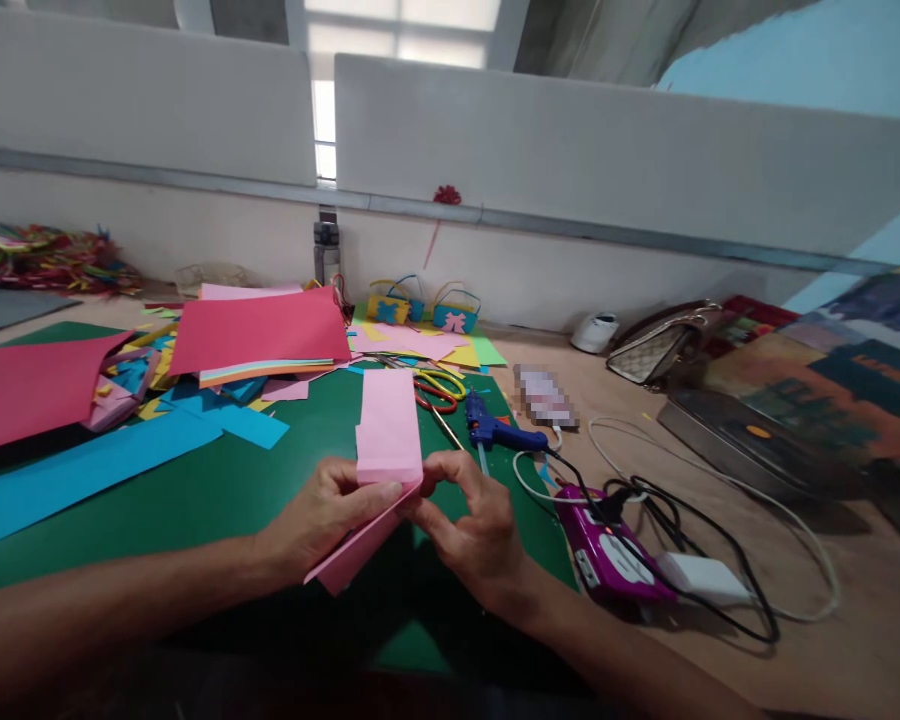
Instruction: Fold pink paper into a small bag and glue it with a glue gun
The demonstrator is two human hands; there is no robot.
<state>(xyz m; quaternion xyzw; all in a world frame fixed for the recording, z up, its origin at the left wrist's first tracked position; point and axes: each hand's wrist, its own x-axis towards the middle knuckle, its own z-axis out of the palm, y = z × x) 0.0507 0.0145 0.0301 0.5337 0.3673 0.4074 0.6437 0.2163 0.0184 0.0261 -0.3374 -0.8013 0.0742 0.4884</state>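
Note:
A folded piece of pink paper (388, 425) is held up between my two hands, one panel standing upright and another slanting down toward me. My left hand (337, 510) grips it from the left, thumb pressed along the fold. At the right end of the fold, my right hand (472, 520) pinches the paper between thumb and fingers. Beyond the hands lie scissors with red and yellow handles (439, 390). A blue glue gun (499, 430) rests just past my right hand, a glue stick showing at its back.
Red sheets (262, 330) top a paper stack at the left, near blue strips (97, 475) on the green mat (300, 540). Small paper baskets (454, 318) stand at the back. A purple power strip (607, 550), tangled cables, a phone (544, 395) and a brown case (742, 440) occupy the right.

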